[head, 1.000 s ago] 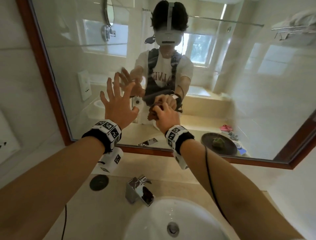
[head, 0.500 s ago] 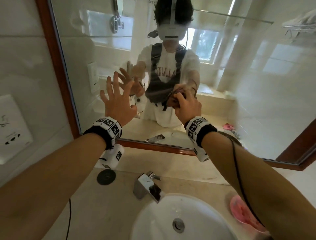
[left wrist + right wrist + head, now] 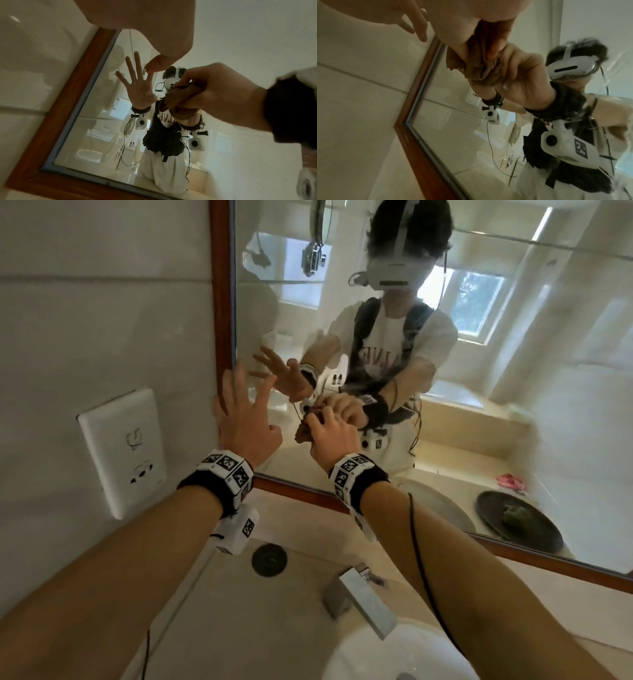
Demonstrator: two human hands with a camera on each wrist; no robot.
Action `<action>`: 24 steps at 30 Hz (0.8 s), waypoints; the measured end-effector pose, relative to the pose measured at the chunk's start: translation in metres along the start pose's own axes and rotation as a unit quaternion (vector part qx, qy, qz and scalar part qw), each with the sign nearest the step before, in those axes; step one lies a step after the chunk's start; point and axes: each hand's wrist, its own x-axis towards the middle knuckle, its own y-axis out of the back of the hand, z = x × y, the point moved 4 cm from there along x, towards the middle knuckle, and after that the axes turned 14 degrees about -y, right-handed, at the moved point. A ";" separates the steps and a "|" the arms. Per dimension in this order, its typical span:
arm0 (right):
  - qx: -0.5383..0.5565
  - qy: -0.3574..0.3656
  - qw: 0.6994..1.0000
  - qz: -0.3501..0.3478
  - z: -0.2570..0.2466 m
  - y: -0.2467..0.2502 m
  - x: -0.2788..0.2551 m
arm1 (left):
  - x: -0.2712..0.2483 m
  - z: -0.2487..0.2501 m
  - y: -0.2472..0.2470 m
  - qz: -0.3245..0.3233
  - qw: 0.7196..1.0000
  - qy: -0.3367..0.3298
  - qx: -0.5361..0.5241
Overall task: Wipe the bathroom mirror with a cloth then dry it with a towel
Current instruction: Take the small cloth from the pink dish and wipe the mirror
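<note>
The mirror (image 3: 513,388) has a brown wooden frame (image 3: 219,302) and hangs above the counter. My right hand (image 3: 329,436) grips a bunched brown cloth (image 3: 303,433) and holds it against the glass low down, near the left side. The wrist views show the cloth (image 3: 173,100) (image 3: 481,71) meeting its reflection. My left hand (image 3: 243,405) is open with fingers spread, just left of the cloth at the mirror's left frame. Whether it touches the glass is unclear. No towel is in view.
A white wall socket plate (image 3: 123,450) sits left of the mirror. Below my arms are a chrome faucet (image 3: 359,597), a white basin (image 3: 376,655) and a round black cap (image 3: 269,559) in the beige counter. A dark plate shows as a reflection at the lower right.
My right hand rose and went right with the cloth, then came back down and left beside the left hand. Both hands now sit closer to the mirror's left frame.
</note>
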 end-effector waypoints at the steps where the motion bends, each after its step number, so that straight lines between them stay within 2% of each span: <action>1: 0.001 0.005 1.000 -0.007 -0.002 -0.005 -0.002 | -0.001 -0.005 0.000 -0.002 1.000 0.000 0.003; 6: -0.013 0.022 1.000 -0.009 0.025 -0.016 -0.018 | 0.001 -0.009 -0.006 -0.007 1.000 0.007 -0.006; 13: 0.002 -0.014 0.999 0.049 0.073 -0.006 -0.036 | -0.002 -0.007 -0.018 -0.010 1.000 0.004 -0.023; 19: 0.046 -0.024 0.994 0.091 0.033 0.012 -0.003 | -0.005 -0.027 -0.012 -0.008 1.000 0.005 -0.023; 24: 0.019 0.018 0.998 0.051 -0.033 0.010 0.022 | -0.013 -0.037 -0.012 -0.002 0.999 -0.002 -0.042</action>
